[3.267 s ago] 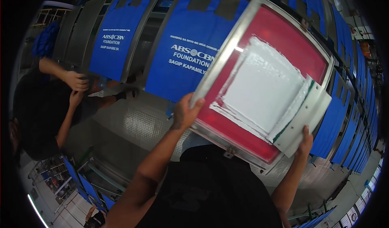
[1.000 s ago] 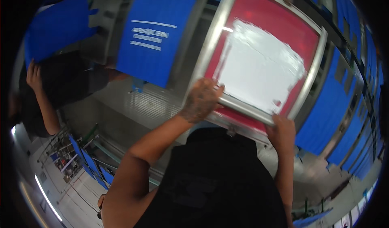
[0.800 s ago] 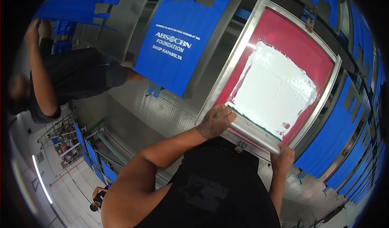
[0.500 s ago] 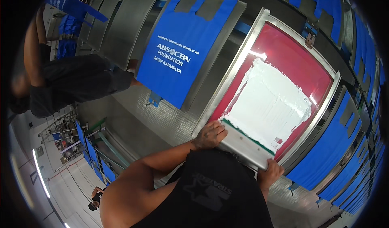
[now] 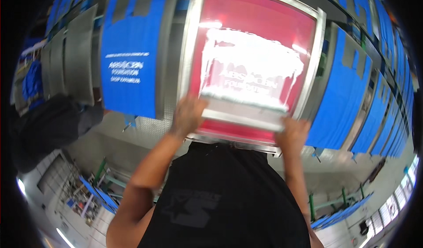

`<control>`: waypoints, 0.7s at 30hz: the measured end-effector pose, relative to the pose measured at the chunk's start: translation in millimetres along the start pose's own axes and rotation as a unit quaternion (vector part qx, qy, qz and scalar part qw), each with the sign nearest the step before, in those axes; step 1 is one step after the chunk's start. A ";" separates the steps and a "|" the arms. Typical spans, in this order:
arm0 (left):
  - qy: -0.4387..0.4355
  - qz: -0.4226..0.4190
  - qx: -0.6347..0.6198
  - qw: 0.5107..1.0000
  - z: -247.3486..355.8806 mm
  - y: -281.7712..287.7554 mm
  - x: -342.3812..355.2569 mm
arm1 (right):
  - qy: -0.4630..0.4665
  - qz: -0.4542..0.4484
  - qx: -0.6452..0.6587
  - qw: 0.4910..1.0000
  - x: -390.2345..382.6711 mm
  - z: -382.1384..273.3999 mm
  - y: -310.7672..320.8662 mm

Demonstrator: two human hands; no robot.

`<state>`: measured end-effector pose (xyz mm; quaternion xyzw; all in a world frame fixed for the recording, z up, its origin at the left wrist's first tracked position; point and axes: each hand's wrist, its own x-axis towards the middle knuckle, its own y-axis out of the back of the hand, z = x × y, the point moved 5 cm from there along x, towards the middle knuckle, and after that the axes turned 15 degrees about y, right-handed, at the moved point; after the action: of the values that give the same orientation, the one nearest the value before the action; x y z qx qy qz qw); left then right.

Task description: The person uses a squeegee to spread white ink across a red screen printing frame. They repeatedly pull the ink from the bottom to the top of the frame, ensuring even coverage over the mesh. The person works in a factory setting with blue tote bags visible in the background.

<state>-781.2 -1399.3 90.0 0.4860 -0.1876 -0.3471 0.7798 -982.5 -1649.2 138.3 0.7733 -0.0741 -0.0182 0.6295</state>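
Observation:
A metal-framed printing screen with red mesh lies in front of my body. White ink covers its middle, and pale lettering shows through the thinner part. Across the mesh lies a wide metal-handled squeegee, with a ridge of ink along its far edge. My left hand is closed round its left end, slightly blurred. At its right end my right hand grips it likewise. A strip of red mesh separates the squeegee from the frame's near side.
To the left, a blue bag with white print lies flat on a metal board. Another blue bag lies on a board to the right, with several more beyond. At far left stands a person in dark clothing.
The squeegee now sits farther from the frame's near edge. The thick white ink layer has thinned, exposing lettering. My view has turned, so the screen appears more upright and further left.

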 end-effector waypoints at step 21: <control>0.000 -0.048 -0.015 0.999 12.8 -7.7 -50.1 | -0.063 -0.029 0.058 0.996 -42.6 -23.1 -14.6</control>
<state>-826.6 -1373.2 91.2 0.4825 -0.1585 -0.3870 0.7697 -1020.4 -1618.1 126.0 0.8075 -0.0922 -0.0812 0.5769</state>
